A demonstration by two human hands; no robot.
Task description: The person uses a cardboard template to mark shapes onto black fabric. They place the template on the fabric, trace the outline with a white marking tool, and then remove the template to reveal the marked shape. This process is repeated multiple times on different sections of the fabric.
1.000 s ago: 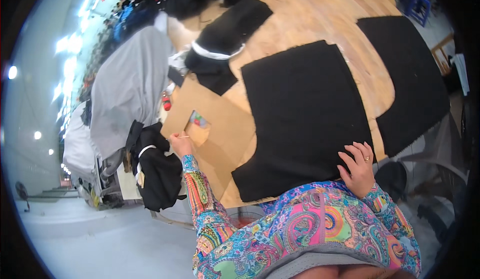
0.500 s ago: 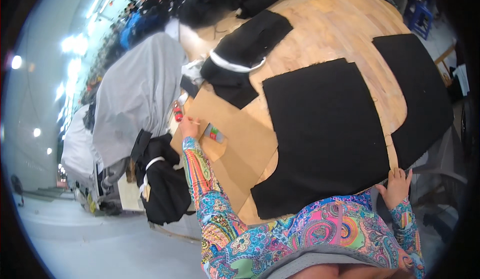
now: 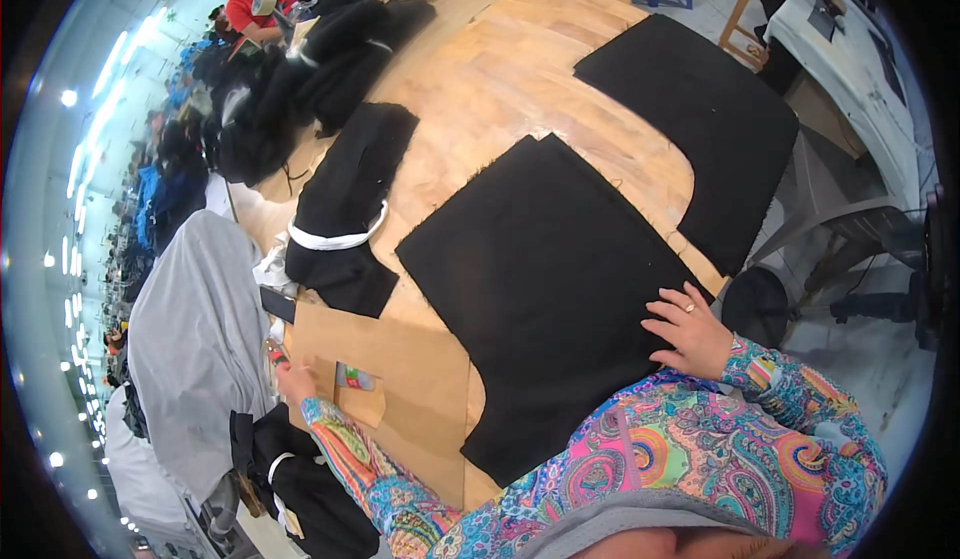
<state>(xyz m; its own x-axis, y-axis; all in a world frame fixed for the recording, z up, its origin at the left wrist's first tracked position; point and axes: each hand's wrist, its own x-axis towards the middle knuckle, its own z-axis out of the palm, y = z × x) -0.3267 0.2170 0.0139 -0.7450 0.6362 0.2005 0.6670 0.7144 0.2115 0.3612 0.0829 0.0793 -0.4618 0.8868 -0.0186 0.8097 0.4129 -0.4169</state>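
Black cloth (image 3: pixel 550 299) lies flat on the wooden surface (image 3: pixel 480 89) in front of the person, beside a brown card (image 3: pixel 430 389) with a cut-out window. Since half a second ago, the right hand (image 3: pixel 690 333) has moved in from the surface's edge and now rests open, fingers spread, on the cloth's near right part, which probably steadies it. The left hand (image 3: pixel 296 383) has come closer to a small red bottle (image 3: pixel 276 354) by the card's edge; whether it grips the bottle, I cannot tell.
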